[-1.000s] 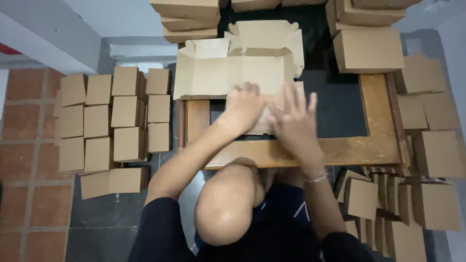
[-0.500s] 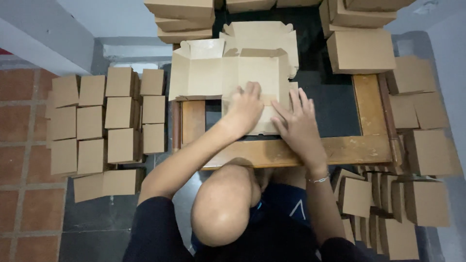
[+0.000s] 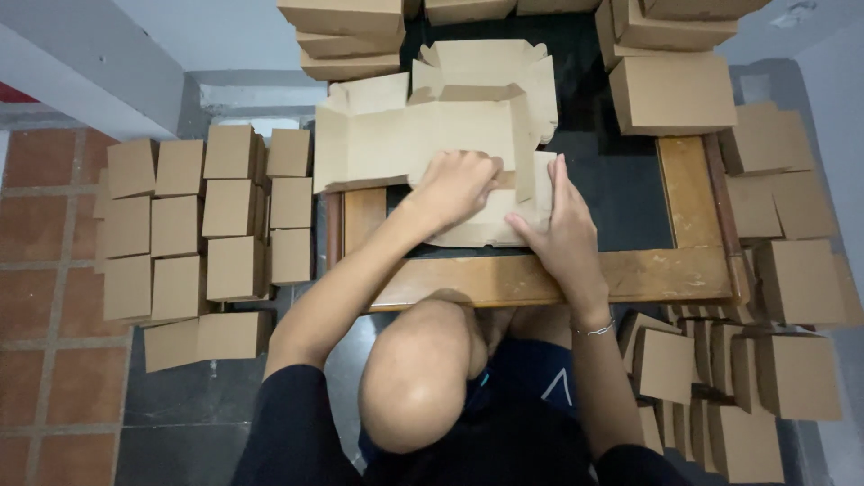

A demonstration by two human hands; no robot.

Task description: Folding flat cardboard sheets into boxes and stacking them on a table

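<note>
Head view is looking straight down on a wooden table (image 3: 630,274) with a dark top, and it is carrying a flat cardboard blank (image 3: 423,144) lying unfolded with its long axis running left to right across the near half. Folded brown boxes (image 3: 202,216) are sitting in rows on the tiled floor (image 3: 45,378) to the left, and more are crowding the right side (image 3: 792,279) and the far edge (image 3: 346,27). The blank is lying directly under and ahead of both hands, equally close to each. The left hand (image 3: 454,184) is curling its fingers together over a raised flap near the middle of the sheet. The right hand (image 3: 562,229) is pressing down just beside it, fingers straight and together, flat on the cardboard's near right part.
</note>
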